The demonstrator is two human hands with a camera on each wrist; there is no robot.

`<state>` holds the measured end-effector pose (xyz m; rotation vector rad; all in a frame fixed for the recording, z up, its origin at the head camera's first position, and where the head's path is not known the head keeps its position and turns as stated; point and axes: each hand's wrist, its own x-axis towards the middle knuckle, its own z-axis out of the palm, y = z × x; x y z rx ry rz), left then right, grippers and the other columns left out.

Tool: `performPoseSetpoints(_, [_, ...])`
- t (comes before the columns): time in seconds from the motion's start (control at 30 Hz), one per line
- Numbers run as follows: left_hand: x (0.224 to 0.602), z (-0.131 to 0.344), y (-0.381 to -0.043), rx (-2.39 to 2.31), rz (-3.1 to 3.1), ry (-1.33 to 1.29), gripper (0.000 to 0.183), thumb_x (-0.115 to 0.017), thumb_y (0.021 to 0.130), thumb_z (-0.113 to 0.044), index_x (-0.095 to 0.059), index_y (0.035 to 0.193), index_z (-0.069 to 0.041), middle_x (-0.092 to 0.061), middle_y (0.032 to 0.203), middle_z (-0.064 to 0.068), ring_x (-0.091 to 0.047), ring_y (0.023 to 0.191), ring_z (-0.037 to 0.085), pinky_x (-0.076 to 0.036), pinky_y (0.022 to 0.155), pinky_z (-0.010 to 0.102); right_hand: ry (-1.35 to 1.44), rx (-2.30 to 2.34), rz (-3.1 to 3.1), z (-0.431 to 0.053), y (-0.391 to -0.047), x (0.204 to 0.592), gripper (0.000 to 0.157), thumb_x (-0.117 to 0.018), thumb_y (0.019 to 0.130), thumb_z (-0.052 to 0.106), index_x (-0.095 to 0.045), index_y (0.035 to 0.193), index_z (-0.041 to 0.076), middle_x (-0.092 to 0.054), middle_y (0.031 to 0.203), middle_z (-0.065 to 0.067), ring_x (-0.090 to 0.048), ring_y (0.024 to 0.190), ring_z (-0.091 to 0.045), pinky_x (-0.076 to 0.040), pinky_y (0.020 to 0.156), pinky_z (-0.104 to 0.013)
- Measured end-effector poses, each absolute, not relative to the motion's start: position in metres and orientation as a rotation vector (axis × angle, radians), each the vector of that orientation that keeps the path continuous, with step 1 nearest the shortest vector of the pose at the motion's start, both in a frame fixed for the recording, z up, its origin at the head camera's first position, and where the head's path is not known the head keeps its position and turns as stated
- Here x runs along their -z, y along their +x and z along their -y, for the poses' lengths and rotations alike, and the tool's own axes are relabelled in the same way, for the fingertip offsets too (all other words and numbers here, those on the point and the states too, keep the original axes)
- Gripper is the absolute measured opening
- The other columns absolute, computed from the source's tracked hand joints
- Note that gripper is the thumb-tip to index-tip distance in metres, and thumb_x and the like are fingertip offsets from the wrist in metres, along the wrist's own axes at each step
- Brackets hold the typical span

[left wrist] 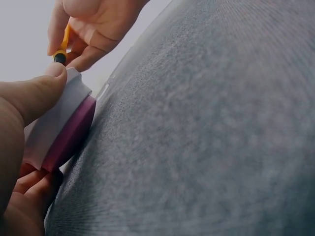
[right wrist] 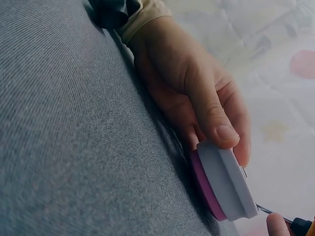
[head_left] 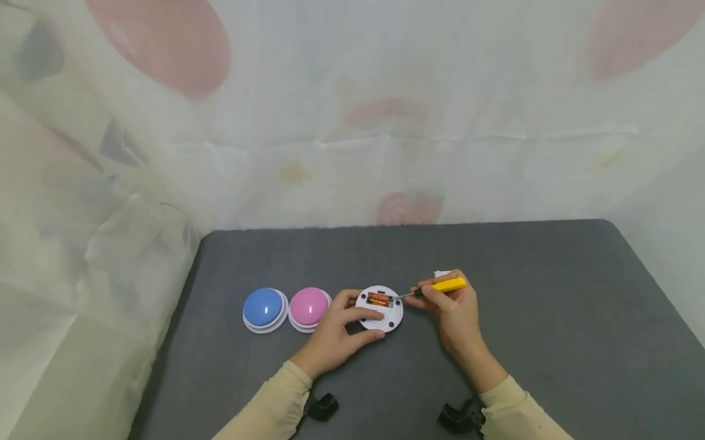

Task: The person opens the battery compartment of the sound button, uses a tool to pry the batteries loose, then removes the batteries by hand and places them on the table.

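1. The left hand (head_left: 337, 327) grips the upturned button (head_left: 391, 313) by its white rim, thumb on the near side, fingers on the far side; one finger lies across the underside and covers part of it.
2. The right hand (head_left: 457, 316) pinches the screwdriver (head_left: 449, 284) by its yellow and black handle. The shaft points left, and its tip meets the button's underside beside the batteries (head_left: 380, 300).
3. The button is between the two hands, its base facing up with the battery bay uncovered. Both wrist views show its purple dome (left wrist: 74, 133) facing the table (head_left: 566, 321); whether the dome touches the cloth I cannot tell.
4. Just left of the left hand sits the pink button (head_left: 309, 306), dome up, its right edge partly behind that hand. Whether they touch is unclear.
5. Farther left, right beside the pink one, is the blue button (head_left: 263, 307), also dome up.
6. A small white piece (head_left: 443, 274) lies behind the right hand, which hides most of it.
7. Black wrist mounts (head_left: 323, 408) show by the pale sleeves (head_left: 264, 406).
8. A patterned sheet (head_left: 276, 79) hangs behind the table's far edge.
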<state>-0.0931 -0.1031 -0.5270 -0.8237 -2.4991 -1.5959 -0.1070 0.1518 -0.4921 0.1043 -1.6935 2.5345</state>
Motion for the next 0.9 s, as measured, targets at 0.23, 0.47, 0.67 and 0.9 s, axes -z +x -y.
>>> performPoseSetpoints(0.23, [0.5268,0.1031,-0.0924,1.596,2.517,-0.83,0.031,-0.094,0.09,-0.021,-0.084,0.12,-0.024,-0.057,0.146,0.009,-0.061,0.13,0.025,-0.052,0.11,0.041,0.045,-2.608,1.596,-0.1536,-0.1076,0.4921,0.026,-0.063,0.104,-0.012,-0.041,0.117,-0.013,-0.066,0.107,-0.032,-0.077,0.097,-0.037,-0.064,0.085,-0.055])
performPoseSetpoints(0.47, [0.5252,0.1046,-0.0931,1.558,2.566,-0.822,0.031,-0.091,0.093,-0.025,-0.081,0.123,-0.027,-0.055,0.149,0.007,-0.056,0.136,0.023,-0.05,0.113,0.045,0.101,-2.586,1.605,-0.1534,-0.1084,0.4894,0.024,-0.064,0.103,-0.012,-0.043,0.115,-0.013,-0.066,0.106,-0.034,-0.077,0.095,-0.034,-0.064,0.084,-0.054])
performPoseSetpoints(0.67, [0.5265,0.1041,-0.095,1.51,2.599,-0.827,0.032,-0.09,0.095,-0.029,-0.077,0.124,-0.031,-0.054,0.15,0.005,-0.054,0.14,0.022,-0.047,0.116,0.049,0.118,-2.543,1.622,-0.1546,-0.1104,0.49,0.027,-0.064,0.103,-0.013,-0.041,0.116,-0.019,-0.068,0.102,-0.032,-0.077,0.092,-0.034,-0.065,0.081,-0.053])
performPoseSetpoints(0.9, [0.5277,0.1033,-0.0937,1.534,2.6,-0.781,0.036,-0.091,0.094,-0.029,-0.073,0.125,-0.029,-0.055,0.152,0.007,-0.054,0.142,0.026,-0.045,0.118,0.053,0.094,-2.523,1.59,-0.1562,-0.1126,0.4896,0.026,-0.062,0.103,-0.014,-0.04,0.117,-0.021,-0.07,0.1,-0.024,-0.077,0.09,-0.031,-0.066,0.08,-0.051])
